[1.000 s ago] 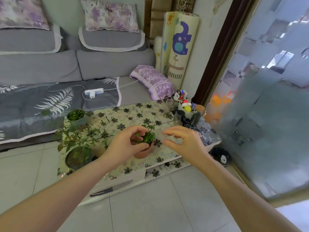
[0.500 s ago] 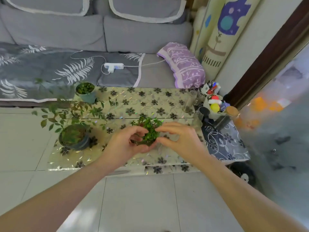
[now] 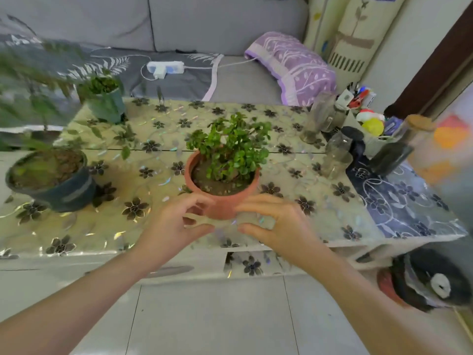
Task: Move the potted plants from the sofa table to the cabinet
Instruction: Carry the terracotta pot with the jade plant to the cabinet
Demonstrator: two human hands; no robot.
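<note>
Curled fingers of the left hand (image 3: 171, 228) and right hand (image 3: 277, 224) grip the base of the round terracotta pot (image 3: 220, 193) at frame centre, above the glossy floral-print sofa table (image 3: 143, 221). Dark glazed pot (image 3: 51, 179) stands mid-left, small green pot (image 3: 106, 98) upper left, both blurred.

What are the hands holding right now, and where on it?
Both hands grip the terracotta pot low on its near wall: left hand on its left side, right hand on its right.
</note>
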